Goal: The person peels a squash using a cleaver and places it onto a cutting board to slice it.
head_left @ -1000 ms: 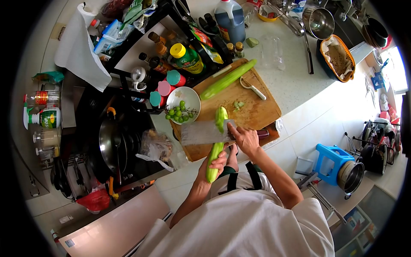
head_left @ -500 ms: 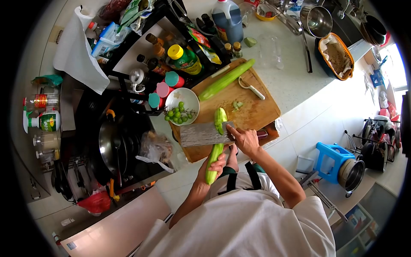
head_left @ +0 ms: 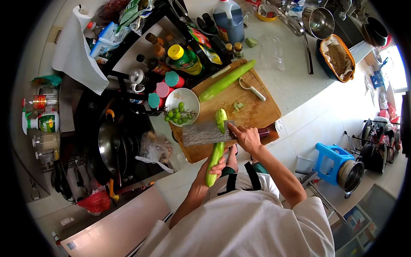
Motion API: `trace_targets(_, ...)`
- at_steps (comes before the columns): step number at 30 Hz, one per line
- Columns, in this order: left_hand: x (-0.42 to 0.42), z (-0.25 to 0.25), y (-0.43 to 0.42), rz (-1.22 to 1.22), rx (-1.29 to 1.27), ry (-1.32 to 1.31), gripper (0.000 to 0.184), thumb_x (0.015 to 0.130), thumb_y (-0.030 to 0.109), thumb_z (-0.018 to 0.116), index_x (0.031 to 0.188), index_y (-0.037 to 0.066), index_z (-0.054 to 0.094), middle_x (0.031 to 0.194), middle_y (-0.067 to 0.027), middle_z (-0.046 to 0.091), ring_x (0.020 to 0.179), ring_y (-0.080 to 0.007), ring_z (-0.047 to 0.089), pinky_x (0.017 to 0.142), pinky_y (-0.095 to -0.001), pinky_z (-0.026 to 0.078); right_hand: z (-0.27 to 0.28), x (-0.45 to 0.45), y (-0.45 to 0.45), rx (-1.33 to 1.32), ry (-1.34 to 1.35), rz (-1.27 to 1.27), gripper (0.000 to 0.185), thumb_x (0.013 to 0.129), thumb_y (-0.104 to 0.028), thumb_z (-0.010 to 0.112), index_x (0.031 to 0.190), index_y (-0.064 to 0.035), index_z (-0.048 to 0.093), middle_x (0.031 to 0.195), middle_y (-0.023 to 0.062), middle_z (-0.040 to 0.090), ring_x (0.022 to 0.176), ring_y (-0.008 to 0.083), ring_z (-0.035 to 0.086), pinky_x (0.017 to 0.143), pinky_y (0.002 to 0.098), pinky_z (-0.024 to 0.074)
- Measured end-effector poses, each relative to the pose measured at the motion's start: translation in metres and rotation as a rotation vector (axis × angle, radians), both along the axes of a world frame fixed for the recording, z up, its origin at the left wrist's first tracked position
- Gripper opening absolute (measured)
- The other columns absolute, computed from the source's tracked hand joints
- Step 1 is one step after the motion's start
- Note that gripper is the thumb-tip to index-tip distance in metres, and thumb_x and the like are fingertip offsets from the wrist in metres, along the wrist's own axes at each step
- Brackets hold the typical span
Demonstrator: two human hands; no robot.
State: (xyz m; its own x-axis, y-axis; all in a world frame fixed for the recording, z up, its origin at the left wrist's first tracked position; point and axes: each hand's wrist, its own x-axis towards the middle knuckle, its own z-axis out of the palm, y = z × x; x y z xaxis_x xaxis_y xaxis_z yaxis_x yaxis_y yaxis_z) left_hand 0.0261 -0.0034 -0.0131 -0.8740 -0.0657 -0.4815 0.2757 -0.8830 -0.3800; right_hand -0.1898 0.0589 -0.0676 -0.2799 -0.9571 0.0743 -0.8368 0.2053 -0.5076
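My left hand (head_left: 214,166) is wrapped round the near end of a long peeled green gourd (head_left: 217,150), cucumber-like in shape, which slants up over the board's near edge. Across it lies the wide grey blade of a cleaver (head_left: 201,132), hiding a stretch of it. Cut pieces (head_left: 221,116) show just beyond the blade. My right hand (head_left: 247,138) is closed on the cleaver, fingers by the blade's heel, and the dark red handle sticks out to the right. Farther back on the wooden cutting board (head_left: 257,107) lie a second peeled gourd (head_left: 227,80), a white peeler (head_left: 257,93) and small green scraps (head_left: 237,106).
A white bowl of green round fruit (head_left: 195,97) stands left of the board. Seasoning jars and a yellow-capped bottle (head_left: 186,60) crowd behind it. A wok (head_left: 107,141) sits on the stove to the left. The basket (head_left: 352,60) stands at the counter's right.
The cleaver and my right hand have shifted slightly to the right, and more of the dark red handle shows. My left hand keeps its grip on the gourd.
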Motion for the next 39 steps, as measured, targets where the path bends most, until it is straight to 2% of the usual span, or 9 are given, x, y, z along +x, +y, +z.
trace_targets(9,0.003,0.006,-0.003,-0.107,-0.170,-0.048,0.054,0.104,0.020,0.039,0.149,0.000,0.018,0.090,-0.0097,0.043,0.062,-0.0108,0.039,0.044,-0.0190,0.040,0.003,-0.010,-0.005,0.107,0.007,-0.010,0.049,0.081,-0.013,0.053,0.129,-0.0185,0.056,0.075,0.0097,0.065,0.065,0.0309,0.065,0.057,0.0426,0.0507)
trace_targets(12,0.005,0.003,-0.003,-0.139,-0.214,-0.052,0.054,0.104,0.023,0.039,0.149,0.000,0.019,0.090,-0.0084,0.044,0.062,-0.0093,0.039,0.043,-0.0178,0.039,-0.010,-0.015,-0.004,0.091,-0.001,-0.046,0.048,0.081,-0.013,0.053,0.129,-0.0183,0.056,0.074,0.0108,0.065,0.065,0.0316,0.065,0.057,0.0432,0.0505)
trace_targets(16,0.009,0.004,-0.003,-0.184,-0.290,-0.056,0.052,0.104,0.024,0.039,0.148,0.001,0.022,0.090,-0.0070,0.044,0.061,-0.0075,0.039,0.042,-0.0162,0.038,-0.014,-0.029,-0.005,0.189,-0.049,-0.107,0.051,0.076,-0.009,0.058,0.126,-0.0194,0.059,0.080,0.0095,0.067,0.069,0.0319,0.065,0.058,0.0430,0.0495)
trace_targets(19,0.009,0.000,-0.003,-0.208,-0.317,-0.109,0.051,0.104,0.024,0.039,0.147,0.001,0.024,0.090,-0.0065,0.045,0.059,-0.0070,0.039,0.042,-0.0155,0.038,0.000,-0.020,0.002,0.094,-0.040,-0.043,0.050,0.078,-0.009,0.055,0.127,-0.0180,0.057,0.073,0.0116,0.065,0.065,0.0320,0.065,0.056,0.0439,0.0502)
trace_targets(23,0.008,0.003,-0.002,-0.202,-0.321,-0.083,0.051,0.105,0.023,0.038,0.147,0.000,0.024,0.089,-0.0065,0.044,0.058,-0.0069,0.039,0.042,-0.0151,0.037,0.008,-0.008,0.004,0.066,-0.030,-0.062,0.049,0.077,-0.008,0.055,0.125,-0.0177,0.059,0.073,0.0106,0.065,0.064,0.0316,0.065,0.055,0.0438,0.0506)
trace_targets(25,0.009,0.001,-0.003,-0.199,-0.317,-0.062,0.050,0.105,0.023,0.038,0.147,-0.001,0.024,0.088,-0.0066,0.044,0.058,-0.0068,0.039,0.041,-0.0151,0.037,-0.001,-0.011,0.003,0.102,-0.056,-0.078,0.052,0.076,-0.008,0.057,0.126,-0.0197,0.058,0.079,0.0097,0.067,0.067,0.0314,0.065,0.057,0.0438,0.0494)
trace_targets(29,0.005,0.006,-0.003,-0.203,-0.323,-0.138,0.049,0.105,0.022,0.038,0.146,-0.001,0.025,0.087,-0.0068,0.043,0.057,-0.0070,0.039,0.040,-0.0155,0.037,-0.004,-0.018,0.001,0.170,-0.068,-0.086,0.053,0.076,-0.008,0.058,0.127,-0.0206,0.058,0.082,0.0093,0.068,0.070,0.0313,0.065,0.059,0.0438,0.0489)
trace_targets(32,0.005,0.007,-0.003,-0.200,-0.321,-0.142,0.048,0.105,0.021,0.037,0.146,-0.001,0.025,0.087,-0.0068,0.043,0.057,-0.0070,0.040,0.040,-0.0156,0.037,-0.012,-0.019,0.001,0.111,-0.013,-0.123,0.051,0.078,-0.009,0.056,0.127,-0.0191,0.057,0.075,0.0097,0.066,0.065,0.0318,0.065,0.058,0.0441,0.0510)
trace_targets(39,0.009,0.003,-0.002,-0.166,-0.282,-0.125,0.049,0.105,0.021,0.038,0.146,-0.001,0.024,0.087,-0.0069,0.042,0.057,-0.0074,0.040,0.040,-0.0155,0.037,-0.021,-0.015,-0.002,0.087,0.000,-0.133,0.049,0.079,-0.010,0.056,0.127,-0.0199,0.057,0.076,0.0100,0.066,0.067,0.0317,0.065,0.057,0.0434,0.0501)
